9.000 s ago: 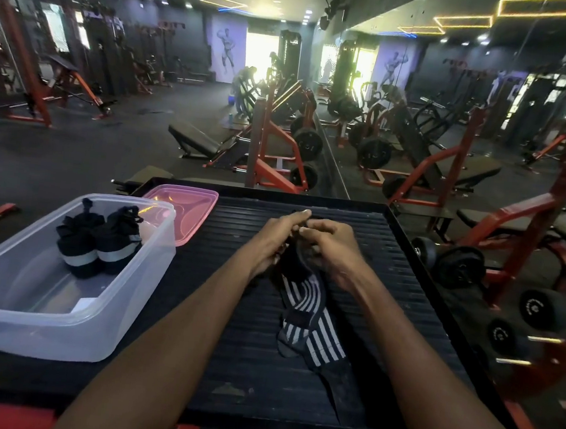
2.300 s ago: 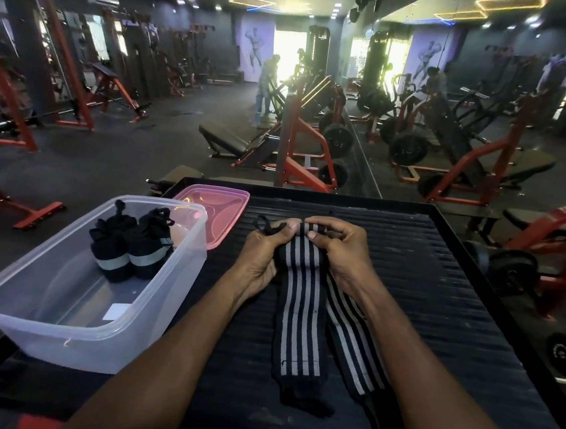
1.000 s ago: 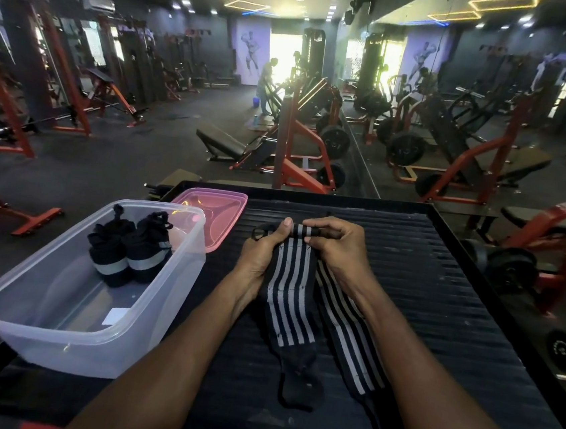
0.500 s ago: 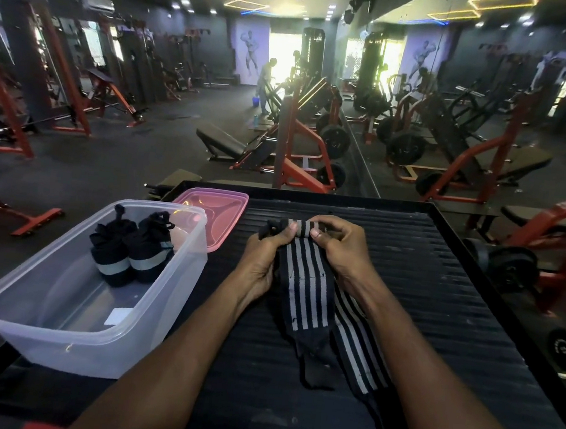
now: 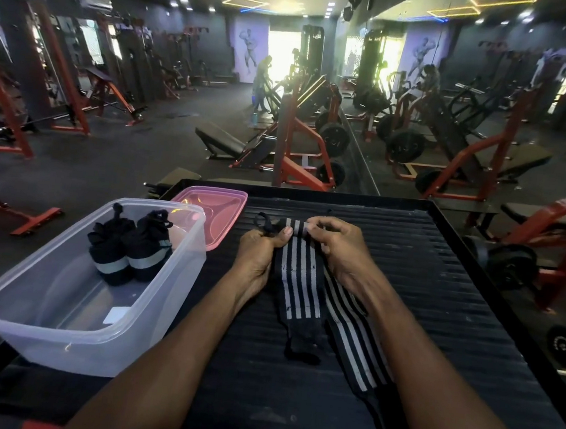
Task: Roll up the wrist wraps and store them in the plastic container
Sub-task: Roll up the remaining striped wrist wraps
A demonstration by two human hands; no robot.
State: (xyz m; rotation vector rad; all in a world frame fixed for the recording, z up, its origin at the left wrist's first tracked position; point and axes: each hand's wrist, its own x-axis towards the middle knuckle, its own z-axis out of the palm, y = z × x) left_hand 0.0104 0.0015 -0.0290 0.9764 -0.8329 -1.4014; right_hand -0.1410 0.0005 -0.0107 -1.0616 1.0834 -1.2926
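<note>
Wrap (image 5: pixel 297 278) now flatter, lengthwise toward the body, far end pinched between left hand (image 5: pixel 259 252) and right hand (image 5: pixel 337 251).

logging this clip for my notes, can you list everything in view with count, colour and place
striped wrist wraps: 2, black with white stripes, lying on the platform between the hands, far end of one being rolled
rolled wrist wraps: 2, black with a pale band, at the far end inside the container
plastic container: 1, clear, left side of the platform
lid: 1, pink, behind the container
platform: 1, black ribbed, holds everything
gym machines: many, red and black, across the floor beyond
left hand: 1, pinching the wrap's far end and loop
right hand: 1, fingers on the same far end
</note>
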